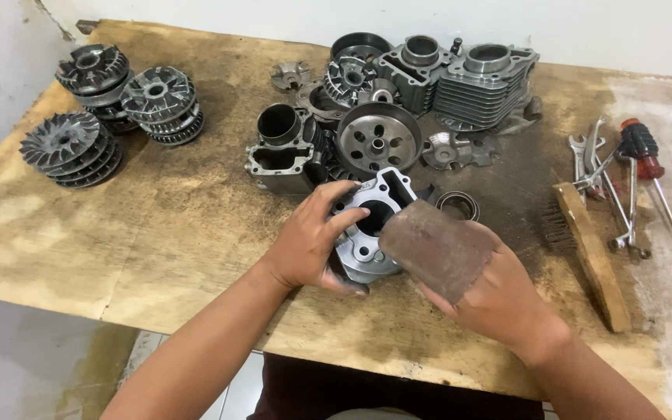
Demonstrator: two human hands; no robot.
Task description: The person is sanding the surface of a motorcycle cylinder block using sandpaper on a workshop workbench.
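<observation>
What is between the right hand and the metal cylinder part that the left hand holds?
A brown abrasive sheet. The right hand presses it over the right side of the cylinder part, so its fingers lie behind the sheet. The left hand grips the part directly, with nothing between.

No packages, labels, signs or screens show anywhere in this view.
</observation>
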